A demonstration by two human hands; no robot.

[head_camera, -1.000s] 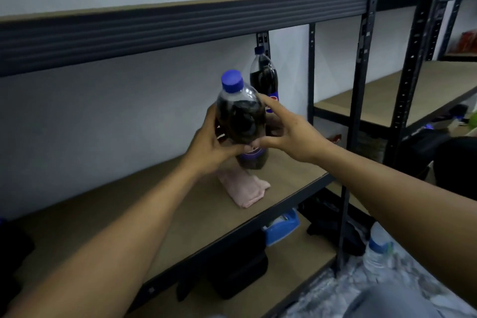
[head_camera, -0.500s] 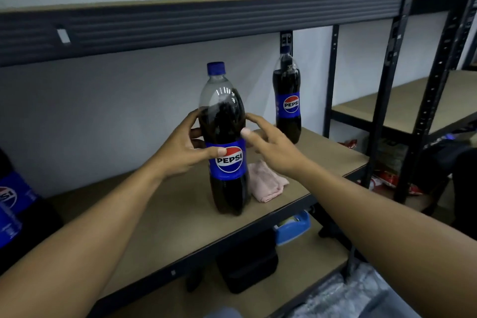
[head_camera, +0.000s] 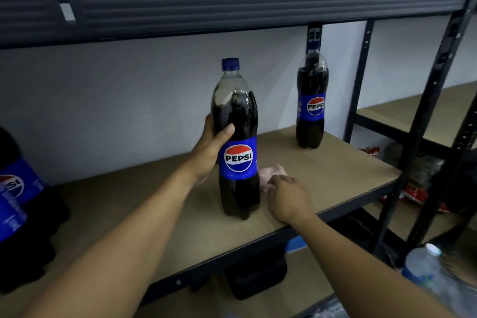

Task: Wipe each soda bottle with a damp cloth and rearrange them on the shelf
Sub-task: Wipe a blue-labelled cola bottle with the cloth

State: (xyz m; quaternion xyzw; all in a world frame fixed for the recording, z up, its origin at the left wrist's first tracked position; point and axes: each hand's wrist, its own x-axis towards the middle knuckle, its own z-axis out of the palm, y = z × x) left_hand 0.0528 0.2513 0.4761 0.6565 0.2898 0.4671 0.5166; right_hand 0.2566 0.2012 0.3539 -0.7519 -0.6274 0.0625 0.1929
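A large Pepsi bottle (head_camera: 237, 142) with a blue cap and label stands upright on the brown shelf board (head_camera: 335, 170). My left hand (head_camera: 209, 152) is wrapped around its left side, thumb on the front. My right hand (head_camera: 289, 199) lies low on the shelf just right of the bottle, fingers touching the pink cloth (head_camera: 271, 175), which is partly hidden behind the bottle and hand. A second Pepsi bottle (head_camera: 312, 100) stands at the back right by the wall. More Pepsi bottles (head_camera: 15, 188) show at the far left edge.
A dark shelf beam (head_camera: 232, 5) runs overhead. Black uprights (head_camera: 423, 121) stand at the right, with another shelf unit beyond. Below are a black box (head_camera: 258, 276), red snack packets (head_camera: 413, 193) and a clear water bottle (head_camera: 423, 266) at bottom right.
The bottle went from held tilted in both hands to standing on the shelf. My right hand has let go of it and dropped to the pink cloth; my left hand stays on it.
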